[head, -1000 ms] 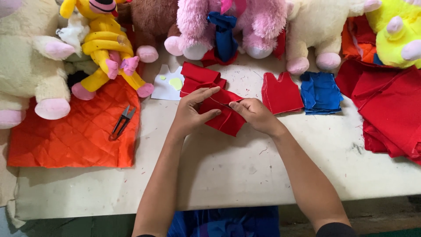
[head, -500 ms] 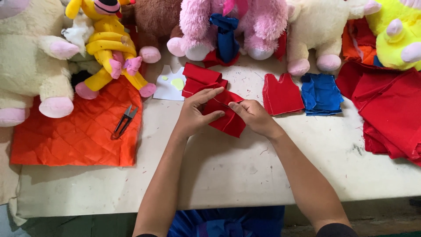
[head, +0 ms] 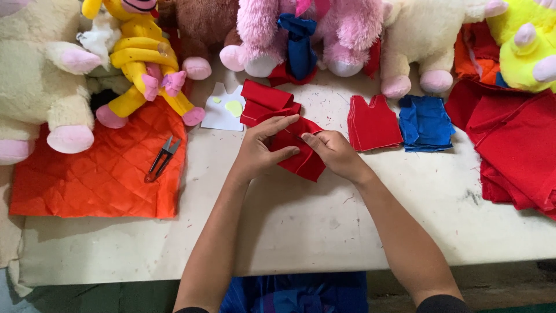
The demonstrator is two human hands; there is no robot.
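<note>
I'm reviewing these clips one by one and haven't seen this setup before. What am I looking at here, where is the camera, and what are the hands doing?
There is no machine here: a person works with two bare hands, and one camera on their head looks down at a pale table. The left hand and right hand both pinch a small red cloth piece near the table's middle. More red pieces lie just behind it. To the right lie a red vest shape, a blue piece and a heap of red fabric. To the left is an orange quilted cloth with small snips on it, and a white cutout. Plush toys line the far edge.
</note>
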